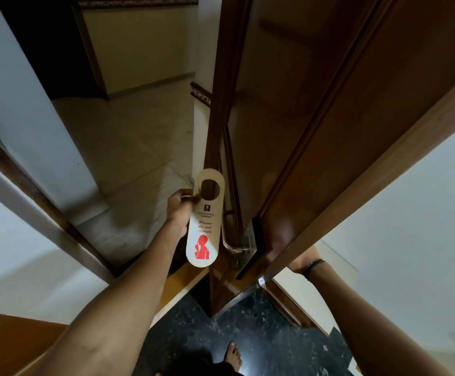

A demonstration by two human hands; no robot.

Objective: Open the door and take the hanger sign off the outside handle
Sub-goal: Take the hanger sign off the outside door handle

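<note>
The wooden door [315,126] stands open, its narrow edge turned toward the camera, with the tiled corridor floor [128,147] visible through the gap on its left. The left hand [178,210] is stretched out past the door's edge and holds the hanger sign [204,223] up in the air, clear of the outside handle [230,241], which shows just to the right of the sign's lower half. The sign hangs upright, its round hole at the top and its rounded bottom end pointing down; it is pale card printed with "Please do not disturb" and a red figure (finger raised to the lips). The left fingers [187,195] are curled and pinched on the sign's left edge beside the hole, the thumb on the near face.

The right arm reaches behind the door's inner face, a dark band [313,267] round its wrist. The right hand [306,256] is mostly hidden by the door's edge, so whether its fingers are spread or closed cannot be told. Below, at the bottom edge of the view, a bare foot [233,358] stands on the dark speckled floor [261,327] inside the room.
</note>
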